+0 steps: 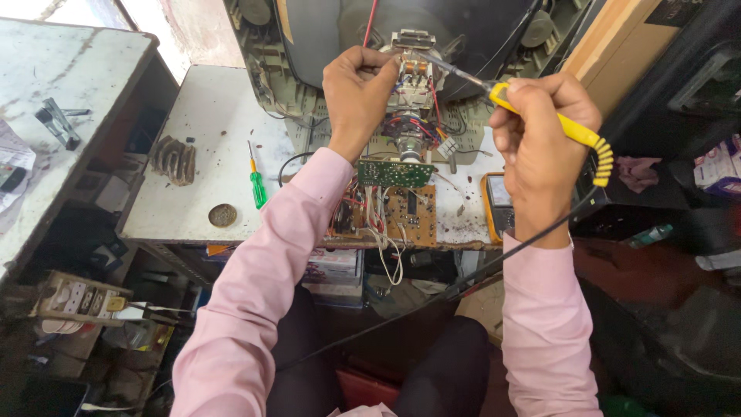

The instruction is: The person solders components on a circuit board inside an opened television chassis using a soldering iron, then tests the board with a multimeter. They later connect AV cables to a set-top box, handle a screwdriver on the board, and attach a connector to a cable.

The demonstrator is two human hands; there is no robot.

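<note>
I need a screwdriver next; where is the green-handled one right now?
In the head view the green-handled screwdriver lies on the white bench top, left of the left hand's pink sleeve, with a round metal disc just below-left of it.

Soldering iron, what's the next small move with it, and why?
Probably ease the soldering iron tip down onto the small board at the tube neck: the right hand aims it there, and the left hand already steadies that board.
</note>
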